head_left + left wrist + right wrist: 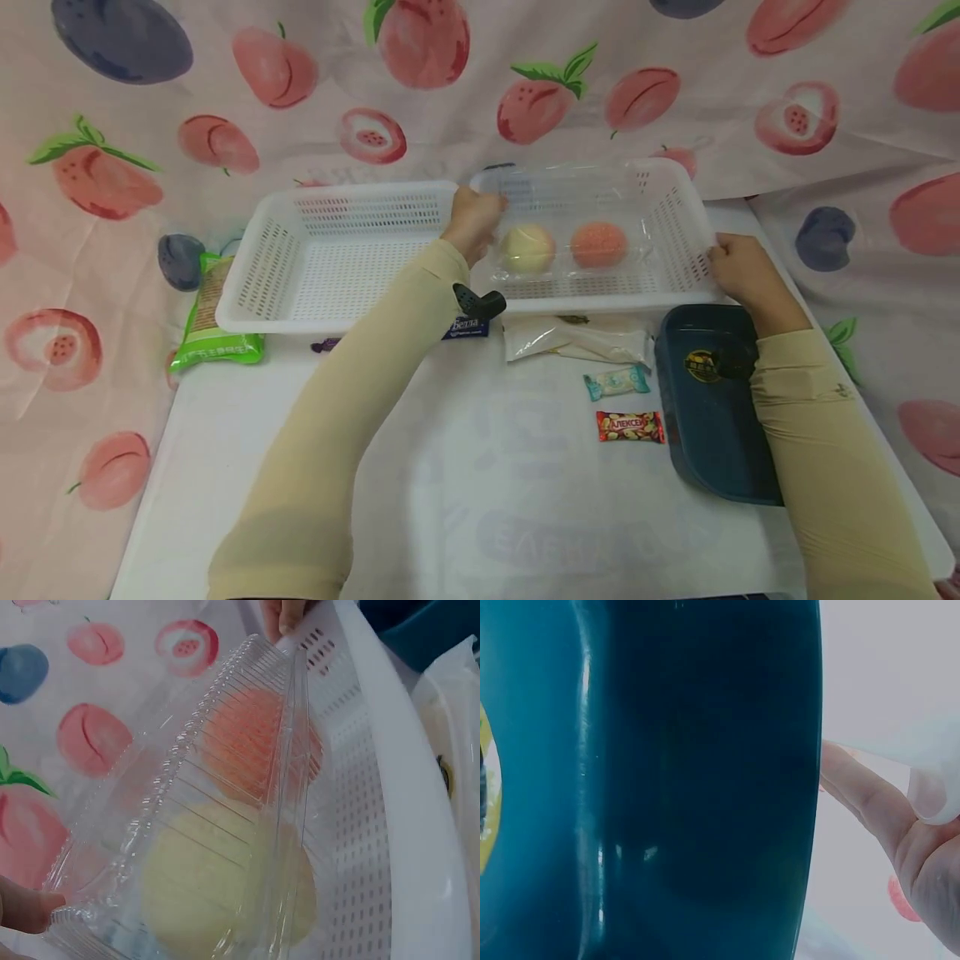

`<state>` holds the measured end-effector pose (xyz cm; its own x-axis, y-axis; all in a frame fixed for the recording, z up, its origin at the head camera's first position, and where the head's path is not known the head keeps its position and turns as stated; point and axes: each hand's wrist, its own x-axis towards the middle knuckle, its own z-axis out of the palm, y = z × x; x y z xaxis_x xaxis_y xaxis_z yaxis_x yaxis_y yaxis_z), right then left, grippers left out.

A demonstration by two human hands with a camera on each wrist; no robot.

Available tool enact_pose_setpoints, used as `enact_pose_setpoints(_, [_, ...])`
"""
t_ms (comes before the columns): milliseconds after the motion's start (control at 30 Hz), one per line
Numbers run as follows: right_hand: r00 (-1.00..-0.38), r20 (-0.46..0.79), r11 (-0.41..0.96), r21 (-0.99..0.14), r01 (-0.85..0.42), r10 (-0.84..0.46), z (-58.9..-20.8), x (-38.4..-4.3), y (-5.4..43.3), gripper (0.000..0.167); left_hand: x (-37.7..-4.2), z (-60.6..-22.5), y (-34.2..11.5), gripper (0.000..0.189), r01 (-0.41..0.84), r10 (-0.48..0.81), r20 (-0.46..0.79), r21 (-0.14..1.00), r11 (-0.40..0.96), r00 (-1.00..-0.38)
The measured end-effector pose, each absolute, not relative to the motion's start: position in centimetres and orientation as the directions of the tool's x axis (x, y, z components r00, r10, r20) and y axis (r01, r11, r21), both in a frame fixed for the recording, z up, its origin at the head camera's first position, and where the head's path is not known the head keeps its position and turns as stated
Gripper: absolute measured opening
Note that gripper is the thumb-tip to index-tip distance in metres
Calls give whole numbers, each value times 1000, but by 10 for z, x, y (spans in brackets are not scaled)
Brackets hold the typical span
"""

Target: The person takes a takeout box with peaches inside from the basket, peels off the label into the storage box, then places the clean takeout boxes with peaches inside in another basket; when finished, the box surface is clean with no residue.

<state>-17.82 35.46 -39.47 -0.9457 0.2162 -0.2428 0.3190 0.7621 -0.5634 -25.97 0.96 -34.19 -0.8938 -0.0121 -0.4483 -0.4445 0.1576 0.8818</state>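
Observation:
My left hand [474,221] pinches the end of a clear plastic box [161,802], with fingertips at its ridged edge in the left wrist view. In the box sit a pale yellow ball-shaped item [528,248] and an orange-pink one [598,244]. The box is tilted over the right white basket [600,302], overlapping its inside in the head view. At that basket's right end, my right hand [750,275] holds the rim. In the right wrist view, the right hand [900,832] is partly hidden behind a dark teal tray [705,780].
Left of the right basket stands a second white basket [258,321], with a green packet [217,317] beside it. In front lie a whitish long packet [577,340], a pale blue candy [617,382], a red candy [630,427] and a dark blue wrapper [467,327]. A fruit-print cloth [450,125] hangs behind.

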Motion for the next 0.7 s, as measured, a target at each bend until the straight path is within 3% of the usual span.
enact_pose_setpoints(233, [-945,-248,758,-568,322,215,-397,-179,356,52,-270,-359,18,66,-469,-46,-474,845,258,-879])
enact_pose_setpoints(500, [-944,-242,768,-553,323,222,-399,-182,357,52,-277,-370,29,60,-467,-57,-468,849,246,-882])
enact_pose_setpoints(700, [-945,-235,773,-546,322,228,-401,-182,357,52,-281,-372,36,58,-518,-71,-523,801,299,-850])
